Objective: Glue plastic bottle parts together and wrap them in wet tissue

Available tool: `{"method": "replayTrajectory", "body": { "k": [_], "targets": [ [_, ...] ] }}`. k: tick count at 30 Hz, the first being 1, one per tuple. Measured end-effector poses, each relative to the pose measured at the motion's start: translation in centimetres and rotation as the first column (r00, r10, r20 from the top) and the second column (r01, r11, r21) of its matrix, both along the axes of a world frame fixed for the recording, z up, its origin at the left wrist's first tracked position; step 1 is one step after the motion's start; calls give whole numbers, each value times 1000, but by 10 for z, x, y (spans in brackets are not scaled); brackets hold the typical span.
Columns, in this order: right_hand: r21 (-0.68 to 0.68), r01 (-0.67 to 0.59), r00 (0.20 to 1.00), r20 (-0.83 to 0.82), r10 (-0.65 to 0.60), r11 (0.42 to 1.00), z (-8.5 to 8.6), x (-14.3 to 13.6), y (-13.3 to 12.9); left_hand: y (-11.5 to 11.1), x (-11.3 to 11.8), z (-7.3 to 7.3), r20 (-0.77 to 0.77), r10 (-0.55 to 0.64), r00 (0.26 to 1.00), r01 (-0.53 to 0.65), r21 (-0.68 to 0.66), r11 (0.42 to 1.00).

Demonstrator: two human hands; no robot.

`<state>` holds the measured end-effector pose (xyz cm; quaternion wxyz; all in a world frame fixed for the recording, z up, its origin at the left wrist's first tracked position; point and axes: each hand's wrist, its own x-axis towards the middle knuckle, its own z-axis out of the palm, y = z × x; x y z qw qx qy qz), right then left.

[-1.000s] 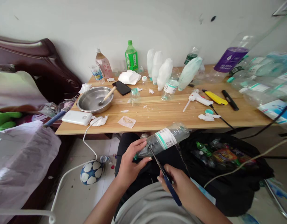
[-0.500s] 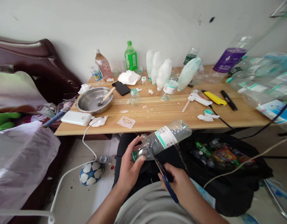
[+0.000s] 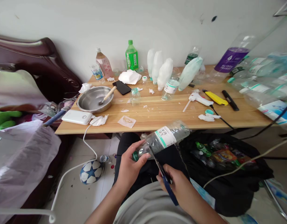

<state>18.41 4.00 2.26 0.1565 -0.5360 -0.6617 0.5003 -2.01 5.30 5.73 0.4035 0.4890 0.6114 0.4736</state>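
- Head view: the wooden table is the largest, spreading from 10 to 2 o'clock, with the clear plastic bottle as the dial's centre.
- Black bag, towards 4 o'clock, below the table, with bottles and wrappers in its mouth.
- Purple-labelled bottle, between 1 and 2 o'clock, tilted, near the wall.
- Steel basin, at 10 o'clock on the table, a wooden-handled brush leaning across its rim.
- Clear plastic bottle, above the lap and just in front of the table edge, lying aslant; its green cap points to 8 o'clock, its base to 2 o'clock.
- Left hand, at 8 o'clock, thumb and fingers gripping the bottle around its capped end.
- Right hand, between 5 and 6 o'clock, fingers closed around the handles of the scissors.
- Scissors, navy-handled, at 6 o'clock, blades pointing to 11 and reaching the bottle near its capped end; whether they pierce the wall I cannot tell.
- White glue gun, between 1 and 2 o'clock, lying on the table.
- Loose teal cap, at 2 o'clock, beside crumpled white scraps.
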Motion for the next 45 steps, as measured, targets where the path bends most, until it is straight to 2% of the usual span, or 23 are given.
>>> {"method": "replayTrajectory", "body": {
  "k": [4,11,19,25,30,33,38,45],
  "targets": [
    [-34,-15,998,-64,13,999,-2,1,-2,-2,2,-1,-46,-27,999,28,27,999],
    [32,-34,999,15,34,999,-14,2,0,-2,2,0,-93,-25,995,29,51,998],
    [-49,-54,999,-6,53,997,7,4,3,-4,1,1,-140,-73,988,83,68,994],
    [-14,3,1000,31,-3,1000,2,4,3,-5,1,0,-193,-72,979,89,82,993],
    [-8,-70,993,97,71,998,3,5,5,-3,-2,-1,-224,-69,972,92,95,991],
    [-18,-101,986,130,102,995,10,5,12,5,-7,-3,-267,-78,961,114,120,986],
    [9,-86,988,131,84,996,14,3,32,29,-16,-1,-359,-108,927,188,194,963],
    [101,42,998,50,-48,994,9,-12,63,72,-22,8,-433,-104,895,223,234,946]
  ]
}}
